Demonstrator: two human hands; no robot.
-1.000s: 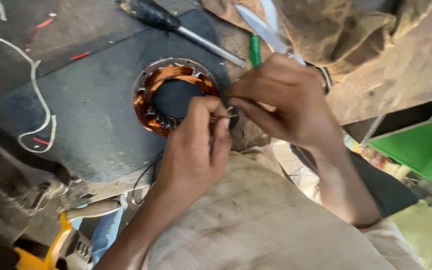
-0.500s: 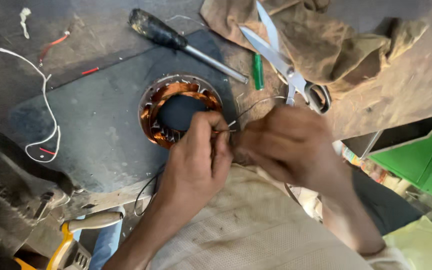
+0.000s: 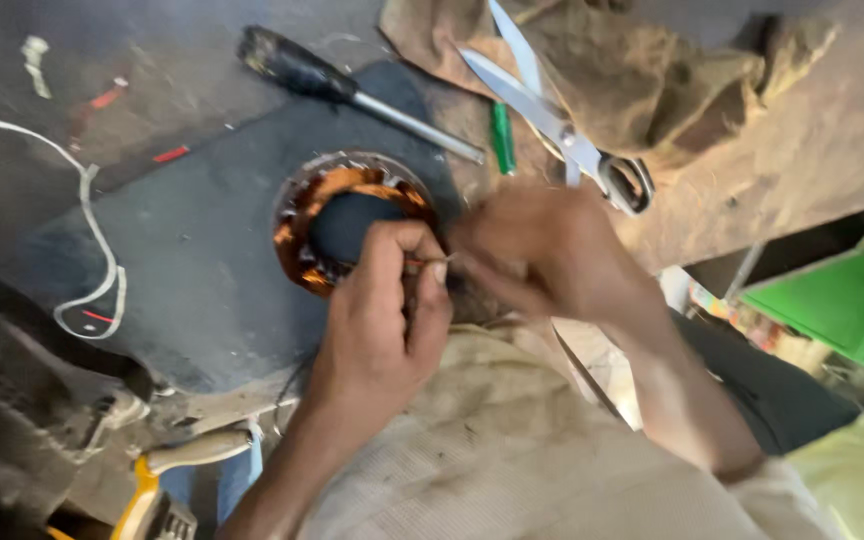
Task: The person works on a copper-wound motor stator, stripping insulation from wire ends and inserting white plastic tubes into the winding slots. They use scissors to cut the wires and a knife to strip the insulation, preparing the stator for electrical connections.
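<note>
Both hands, left (image 3: pixel 382 320) and right (image 3: pixel 542 250), pinch a thin wire (image 3: pixel 430 261) beside the copper-wound stator (image 3: pixel 347 222), its lead work seemingly unfinished.

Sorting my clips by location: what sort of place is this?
Probably a motor repair workshop: a copper-wound stator ring on a grimy bench, with a screwdriver and scissors close by.

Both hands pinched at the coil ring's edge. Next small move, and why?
Probably draw the thin wire taut toward the right hand. The left hand pinches it beside the copper coil ring, and both hands meet there. The scissors lie untouched on the cloth.
</note>
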